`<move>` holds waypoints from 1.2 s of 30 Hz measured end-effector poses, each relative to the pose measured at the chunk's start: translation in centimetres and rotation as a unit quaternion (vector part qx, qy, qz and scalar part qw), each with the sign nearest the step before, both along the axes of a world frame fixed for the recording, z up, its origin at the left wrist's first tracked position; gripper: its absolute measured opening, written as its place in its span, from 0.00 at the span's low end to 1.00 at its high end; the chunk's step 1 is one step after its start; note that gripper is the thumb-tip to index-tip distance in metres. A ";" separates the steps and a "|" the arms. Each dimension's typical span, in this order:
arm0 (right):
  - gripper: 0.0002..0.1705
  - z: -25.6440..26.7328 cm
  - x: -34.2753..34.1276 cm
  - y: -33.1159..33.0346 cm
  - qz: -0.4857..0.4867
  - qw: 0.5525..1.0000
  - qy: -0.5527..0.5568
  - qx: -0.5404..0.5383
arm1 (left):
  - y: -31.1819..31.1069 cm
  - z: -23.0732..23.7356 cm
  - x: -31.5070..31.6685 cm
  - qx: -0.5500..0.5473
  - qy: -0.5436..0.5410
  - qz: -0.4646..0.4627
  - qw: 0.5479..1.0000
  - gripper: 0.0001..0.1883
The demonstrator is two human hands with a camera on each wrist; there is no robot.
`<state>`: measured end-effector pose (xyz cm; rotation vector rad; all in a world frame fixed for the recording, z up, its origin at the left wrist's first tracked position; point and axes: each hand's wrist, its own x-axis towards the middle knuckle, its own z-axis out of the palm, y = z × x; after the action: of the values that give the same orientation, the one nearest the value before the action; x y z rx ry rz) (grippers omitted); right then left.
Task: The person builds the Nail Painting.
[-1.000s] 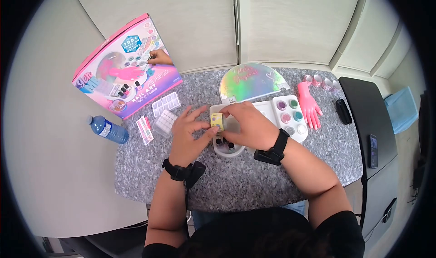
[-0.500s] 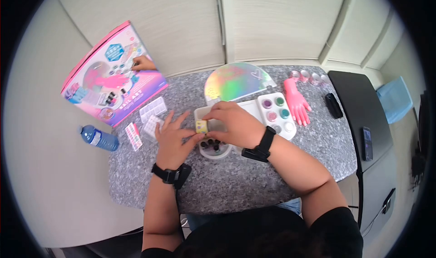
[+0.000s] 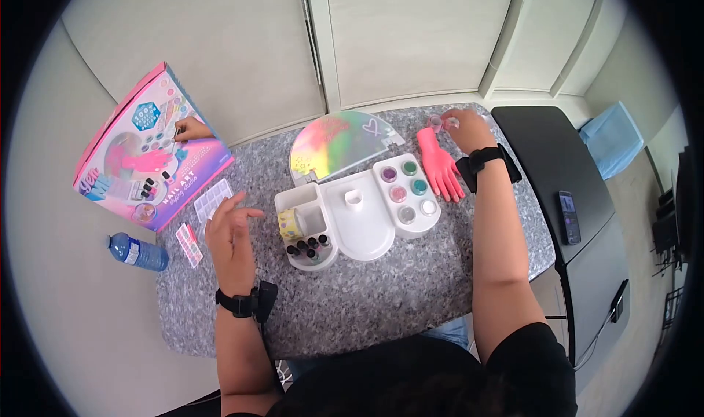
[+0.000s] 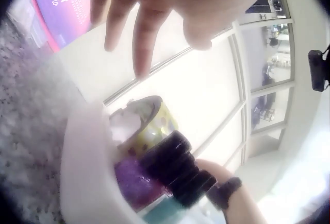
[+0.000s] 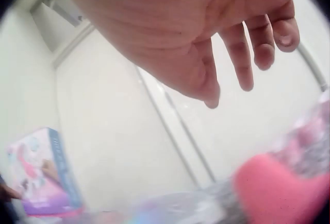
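Head view, left hand (image 3: 232, 247): fingers loose, holding nothing — left of the white tray (image 3: 361, 239).
Right hand (image 3: 469, 129): fingers extended, grasping nothing, near the small cups (image 3: 435, 123) beside the pink model hand (image 3: 440, 166).
Yellow roll (image 3: 291, 225): in the tray's left section — behind black-capped bottles (image 3: 311, 246).

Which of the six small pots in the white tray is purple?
The left pot in the farthest row; the others are green, pink, teal, grey and white.

The tabletop (image 3: 396, 300) before the white tray (image 3: 367, 237) gives passage, but the pink model hand (image 3: 441, 169) lies between tray and right hand (image 3: 471, 132).
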<state>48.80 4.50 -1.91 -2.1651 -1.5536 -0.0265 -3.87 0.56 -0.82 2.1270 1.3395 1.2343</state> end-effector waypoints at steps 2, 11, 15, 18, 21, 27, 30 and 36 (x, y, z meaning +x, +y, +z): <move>0.15 -2.0 1.1 0.7 0.014 1.000 0.003 -0.011 | -0.2 0.3 0.6 0.005 -0.028 -0.002 1.000 0.28; 0.15 -2.1 -0.1 0.9 -0.010 0.999 -0.027 -0.023 | -0.6 0.0 1.5 0.057 -0.090 0.007 0.994 0.32; 0.17 4.2 -2.6 -1.7 0.061 0.997 0.019 0.038 | -1.8 0.7 2.2 0.096 -0.112 0.008 0.989 0.29; 0.12 10.6 -9.9 -7.6 0.223 0.964 0.095 0.111 | -3.3 1.3 2.6 0.157 -0.091 -0.021 0.983 0.25; 0.10 10.5 -16.8 -14.4 0.386 0.918 0.055 0.072 | -5.0 2.5 3.4 0.193 -0.039 -0.104 0.975 0.16; 0.06 2.6 -23.7 -21.3 0.415 0.906 -0.079 -0.028 | -7.4 2.4 6.1 0.164 0.078 -0.274 0.944 0.05; 0.09 1.7 -23.5 -21.9 0.395 0.917 -0.040 -0.031 | -7.5 1.3 7.0 0.161 0.085 -0.302 0.936 0.07; 0.15 2.1 -22.3 -22.6 0.344 0.938 0.036 -0.024 | -7.7 0.6 7.4 0.140 0.074 -0.315 0.936 0.06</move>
<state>26.49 -18.14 0.15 -1.5210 -2.1898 0.3135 3.53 -7.11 -0.24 2.5905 0.4492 1.0397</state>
